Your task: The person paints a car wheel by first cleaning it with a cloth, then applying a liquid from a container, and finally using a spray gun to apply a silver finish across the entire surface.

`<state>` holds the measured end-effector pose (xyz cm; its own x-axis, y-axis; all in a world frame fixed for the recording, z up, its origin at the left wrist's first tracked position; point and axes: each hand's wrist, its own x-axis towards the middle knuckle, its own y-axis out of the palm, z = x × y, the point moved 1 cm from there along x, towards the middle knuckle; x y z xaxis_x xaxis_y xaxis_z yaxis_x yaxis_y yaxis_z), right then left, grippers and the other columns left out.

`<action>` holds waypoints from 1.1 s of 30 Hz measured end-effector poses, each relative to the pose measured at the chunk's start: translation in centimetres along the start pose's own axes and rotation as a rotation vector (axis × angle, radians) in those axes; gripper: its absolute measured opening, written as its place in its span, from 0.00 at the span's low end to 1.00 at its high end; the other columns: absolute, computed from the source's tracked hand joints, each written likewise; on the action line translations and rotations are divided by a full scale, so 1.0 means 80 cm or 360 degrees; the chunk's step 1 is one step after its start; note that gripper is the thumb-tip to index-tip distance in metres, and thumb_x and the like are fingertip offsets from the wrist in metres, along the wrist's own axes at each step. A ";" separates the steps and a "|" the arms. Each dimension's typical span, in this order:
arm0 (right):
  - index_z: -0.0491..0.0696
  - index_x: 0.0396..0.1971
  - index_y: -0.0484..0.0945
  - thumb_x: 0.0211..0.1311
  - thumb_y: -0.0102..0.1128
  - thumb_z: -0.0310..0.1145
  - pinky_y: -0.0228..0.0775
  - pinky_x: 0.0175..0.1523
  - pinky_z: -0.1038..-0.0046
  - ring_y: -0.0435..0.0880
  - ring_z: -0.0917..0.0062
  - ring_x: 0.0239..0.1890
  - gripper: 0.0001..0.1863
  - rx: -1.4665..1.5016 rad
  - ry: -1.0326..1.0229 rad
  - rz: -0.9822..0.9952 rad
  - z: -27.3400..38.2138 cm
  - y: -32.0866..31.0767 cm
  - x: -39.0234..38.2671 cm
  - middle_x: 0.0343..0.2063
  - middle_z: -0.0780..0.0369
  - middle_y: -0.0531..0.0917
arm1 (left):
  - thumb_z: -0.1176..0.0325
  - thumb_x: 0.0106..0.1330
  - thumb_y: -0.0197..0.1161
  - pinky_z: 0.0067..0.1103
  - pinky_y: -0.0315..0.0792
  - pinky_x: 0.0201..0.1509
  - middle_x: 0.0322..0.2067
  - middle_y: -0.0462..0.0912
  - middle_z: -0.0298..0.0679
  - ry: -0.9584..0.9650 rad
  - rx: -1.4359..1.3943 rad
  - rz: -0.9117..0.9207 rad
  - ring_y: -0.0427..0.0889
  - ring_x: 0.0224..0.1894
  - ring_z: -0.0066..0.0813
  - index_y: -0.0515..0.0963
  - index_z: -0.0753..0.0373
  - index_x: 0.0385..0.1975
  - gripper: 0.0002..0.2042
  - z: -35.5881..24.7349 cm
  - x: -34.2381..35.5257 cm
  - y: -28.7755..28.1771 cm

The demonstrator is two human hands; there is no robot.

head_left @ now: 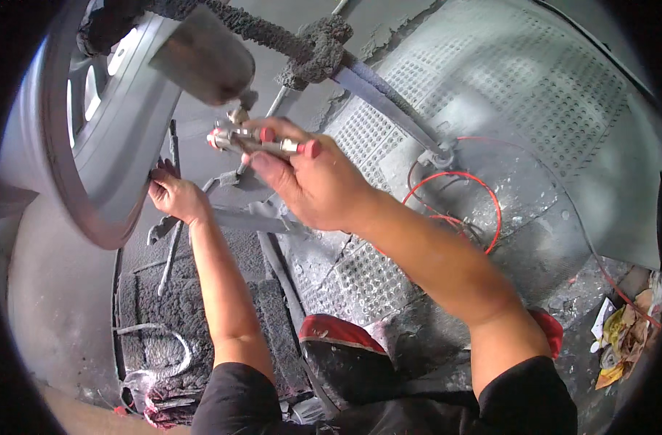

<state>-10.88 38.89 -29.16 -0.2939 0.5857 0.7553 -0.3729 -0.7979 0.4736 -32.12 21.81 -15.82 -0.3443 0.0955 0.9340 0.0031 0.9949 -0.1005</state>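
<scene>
A large silver-grey wheel rim (124, 156) stands at the left, its spoked side partly cut off by the picture's dark border. My left hand (180, 197) has its fingers closed at the rim's right edge; its fingertips are partly hidden. In my right hand (320, 185) is a spray gun (236, 138) with red-tipped knobs, its nozzle end toward the rim. The gun's metal paint cup (209, 64) sits above it, slightly blurred, and covers part of the rim. My right fingers wrap the gun, and its trigger is mostly hidden.
A crusted metal stand (385, 94) reaches from the top left toward the floor. A red hose (499, 210) lies coiled on the perforated, paint-covered floor mat (519, 87). Below my left forearm is a thickly coated dark block (164, 297). Crumpled litter (628, 330) lies far right.
</scene>
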 end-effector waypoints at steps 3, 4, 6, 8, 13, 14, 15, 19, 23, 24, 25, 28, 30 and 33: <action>0.42 0.45 0.82 0.74 0.51 0.33 0.74 0.47 0.70 0.81 0.69 0.43 0.13 0.0038 -0.0144 -0.0100 0.009 -0.008 0.018 0.42 0.56 0.85 | 0.66 0.79 0.49 0.28 0.75 0.59 0.47 0.81 0.43 0.0069 0.0006 -0.0047 0.80 0.48 0.30 0.75 0.70 0.50 0.14 -0.007 -0.005 0.000; 0.42 0.46 0.82 0.74 0.51 0.34 0.74 0.48 0.71 0.80 0.69 0.45 0.13 -0.0019 -0.0130 0.0004 0.010 -0.013 0.025 0.42 0.57 0.85 | 0.66 0.79 0.49 0.29 0.75 0.59 0.47 0.80 0.43 0.0086 0.0030 -0.0057 0.80 0.49 0.31 0.74 0.71 0.50 0.14 -0.013 -0.007 -0.001; 0.40 0.42 0.82 0.75 0.50 0.35 0.72 0.50 0.72 0.78 0.71 0.51 0.15 0.0008 -0.0012 0.0071 0.019 -0.017 0.028 0.42 0.58 0.85 | 0.66 0.78 0.49 0.32 0.77 0.59 0.47 0.79 0.45 0.0136 0.0122 -0.0084 0.79 0.50 0.32 0.73 0.73 0.50 0.15 -0.037 -0.021 -0.004; 0.40 0.41 0.82 0.74 0.51 0.35 0.73 0.48 0.70 0.79 0.68 0.50 0.15 -0.0027 -0.0081 0.0031 0.020 -0.024 0.029 0.40 0.56 0.85 | 0.68 0.79 0.47 0.32 0.76 0.60 0.47 0.80 0.46 0.0193 0.0163 -0.0114 0.79 0.51 0.33 0.72 0.74 0.51 0.14 -0.071 -0.043 0.014; 0.38 0.36 0.82 0.73 0.53 0.35 0.73 0.41 0.64 0.83 0.59 0.40 0.15 0.0118 -0.0104 -0.0171 0.039 -0.010 0.030 0.33 0.51 0.83 | 0.63 0.79 0.46 0.36 0.73 0.65 0.58 0.73 0.48 0.0259 0.0430 -0.0184 0.74 0.60 0.37 0.66 0.74 0.59 0.20 -0.171 -0.080 0.018; 0.38 0.35 0.81 0.72 0.54 0.35 0.72 0.39 0.62 0.83 0.57 0.37 0.14 0.0112 -0.0179 -0.0214 0.037 -0.007 0.030 0.33 0.50 0.82 | 0.63 0.79 0.46 0.36 0.73 0.65 0.58 0.73 0.48 0.0269 0.0435 -0.0184 0.74 0.60 0.37 0.66 0.74 0.59 0.20 -0.194 -0.095 0.026; 0.38 0.34 0.81 0.72 0.55 0.35 0.71 0.36 0.61 0.82 0.55 0.33 0.14 0.0102 -0.0250 -0.0253 0.033 -0.006 0.029 0.32 0.49 0.82 | 0.55 0.77 0.46 0.38 0.68 0.68 0.62 0.68 0.49 0.0333 0.0388 -0.0117 0.69 0.64 0.39 0.63 0.73 0.62 0.26 -0.214 -0.112 0.033; 0.37 0.32 0.80 0.71 0.55 0.33 0.71 0.35 0.61 0.83 0.56 0.31 0.14 -0.0029 -0.0337 -0.0261 0.032 -0.006 0.029 0.34 0.48 0.82 | 0.41 0.76 0.39 0.41 0.55 0.74 0.69 0.61 0.47 0.0712 -0.0396 0.0385 0.60 0.72 0.39 0.56 0.69 0.69 0.36 -0.256 -0.140 0.043; 0.36 0.31 0.80 0.71 0.54 0.32 0.71 0.37 0.60 0.83 0.55 0.34 0.14 0.0076 -0.0120 -0.0176 0.049 -0.012 0.029 0.35 0.48 0.82 | 0.36 0.75 0.31 0.41 0.45 0.77 0.71 0.59 0.48 0.0501 -0.0292 0.0093 0.55 0.74 0.42 0.52 0.68 0.72 0.40 -0.208 -0.100 0.010; 0.36 0.31 0.79 0.71 0.54 0.32 0.71 0.37 0.60 0.84 0.55 0.35 0.14 0.0023 -0.0058 -0.0058 0.049 -0.011 0.028 0.35 0.48 0.82 | 0.36 0.75 0.30 0.41 0.42 0.77 0.71 0.59 0.47 0.0289 -0.0092 0.0100 0.54 0.74 0.40 0.53 0.68 0.71 0.40 -0.176 -0.084 -0.008; 0.36 0.31 0.79 0.71 0.54 0.32 0.71 0.37 0.60 0.84 0.55 0.35 0.14 0.0035 -0.0051 -0.0061 0.046 -0.005 0.029 0.35 0.48 0.82 | 0.35 0.75 0.28 0.40 0.39 0.77 0.71 0.60 0.47 0.0076 0.0106 0.0105 0.54 0.74 0.39 0.55 0.67 0.71 0.40 -0.153 -0.072 -0.018; 0.36 0.34 0.80 0.71 0.55 0.33 0.72 0.39 0.60 0.84 0.55 0.36 0.14 0.0074 -0.0318 -0.0292 0.038 0.001 0.028 0.35 0.47 0.82 | 0.33 0.74 0.28 0.41 0.37 0.78 0.73 0.55 0.46 0.0299 0.0118 0.0296 0.47 0.77 0.37 0.52 0.64 0.73 0.41 -0.153 -0.078 0.014; 0.36 0.36 0.81 0.71 0.55 0.33 0.72 0.41 0.61 0.83 0.53 0.37 0.14 0.0059 -0.0143 -0.0196 0.039 -0.003 0.024 0.34 0.47 0.83 | 0.32 0.72 0.28 0.41 0.36 0.78 0.74 0.54 0.46 0.0089 -0.0225 -0.0014 0.46 0.77 0.37 0.53 0.64 0.73 0.42 -0.190 -0.113 0.043; 0.36 0.38 0.81 0.71 0.55 0.33 0.73 0.42 0.61 0.83 0.52 0.36 0.14 0.0018 -0.0122 -0.0107 0.040 -0.011 0.025 0.35 0.47 0.83 | 0.30 0.70 0.35 0.39 0.35 0.78 0.74 0.55 0.45 0.0183 -0.0732 0.0183 0.47 0.77 0.34 0.53 0.66 0.72 0.45 -0.270 -0.143 0.066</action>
<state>-8.34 40.32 -26.63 -0.2003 0.6260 0.7536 -0.3795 -0.7588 0.5294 -7.88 26.64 -19.61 -0.2116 0.1825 0.9602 0.4587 0.8860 -0.0673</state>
